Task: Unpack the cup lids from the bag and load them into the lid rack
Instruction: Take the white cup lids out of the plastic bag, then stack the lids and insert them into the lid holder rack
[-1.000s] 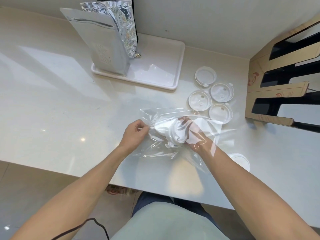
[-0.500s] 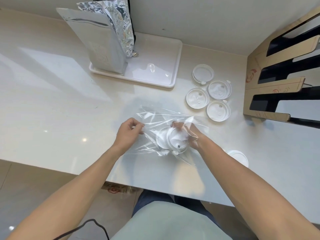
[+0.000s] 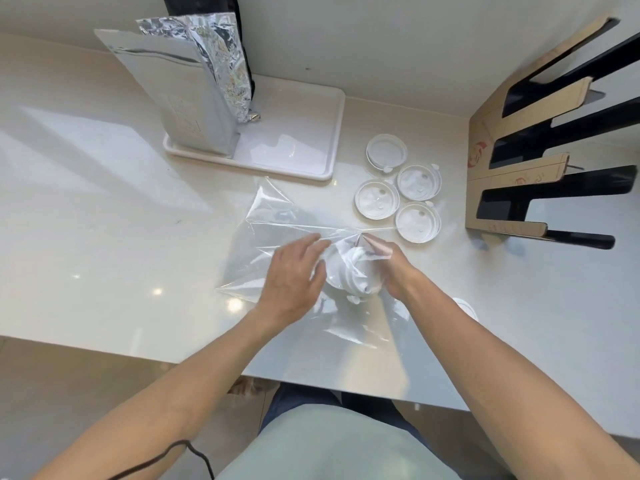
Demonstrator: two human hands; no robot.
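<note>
Four round white plastic cup lids lie on pale worktop nr cardboard lid rack. Left hand flat, grip open, on clear plastic bag; right hand w/ grip closed round stacked white lids.

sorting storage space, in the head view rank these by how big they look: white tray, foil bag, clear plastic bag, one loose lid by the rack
1. clear plastic bag and white tray: look alike in spread, so unranked.
2. foil bag: close behind, though it stands upright, so unsure.
3. loose lid: clearly smallest.
</note>
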